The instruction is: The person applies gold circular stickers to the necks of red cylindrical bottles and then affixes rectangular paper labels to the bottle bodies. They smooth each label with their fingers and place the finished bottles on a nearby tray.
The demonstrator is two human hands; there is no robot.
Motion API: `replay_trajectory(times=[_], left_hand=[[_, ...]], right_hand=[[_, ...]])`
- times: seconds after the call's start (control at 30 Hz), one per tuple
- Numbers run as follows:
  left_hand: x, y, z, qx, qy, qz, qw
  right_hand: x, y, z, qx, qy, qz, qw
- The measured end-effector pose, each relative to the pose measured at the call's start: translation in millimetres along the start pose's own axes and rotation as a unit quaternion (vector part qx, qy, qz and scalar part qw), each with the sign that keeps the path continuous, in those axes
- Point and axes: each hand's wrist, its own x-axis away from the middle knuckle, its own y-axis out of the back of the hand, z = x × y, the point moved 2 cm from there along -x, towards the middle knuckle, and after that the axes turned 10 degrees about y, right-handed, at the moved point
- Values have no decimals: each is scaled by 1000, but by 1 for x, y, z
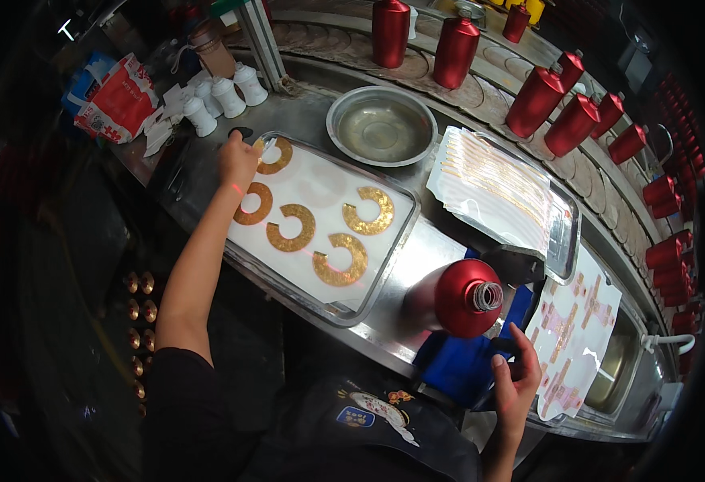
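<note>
My left hand (240, 163) reaches over the far-left corner of a metal tray (351, 315), its fingers bent and closed at the edge of a gold C-shaped decal (282, 159). A clear glint shows at those fingertips, and something black covers one finger. Several more gold decals (344, 259) lie on the tray's white sheet. My right hand (518, 376) is held low at the right with thumb and fingers apart, holding nothing; black covers show on some fingers. Just beyond it, a shiny red bottle (466, 301) with a threaded, uncapped neck rests over a blue support (451, 365).
Behind the tray stands a metal basin (382, 126) of water. To its right, another tray (563, 229) carries a gold-striped sheet (493, 189). A patterned decal sheet (575, 337) lies near a sink (609, 377). Red bottles (457, 50) line the curved conveyor; white bottles (228, 96) stand at far left.
</note>
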Motion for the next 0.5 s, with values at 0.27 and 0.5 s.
replay_trajectory(times=[0.27,0.5], left_hand=[[81,59,-80,121,9,112,986],[202,111,-156,381,136,324,855]], right_hand=[[5,-61,37,-63,81,225,969],[5,-185,-7,-309,-99,157,933]])
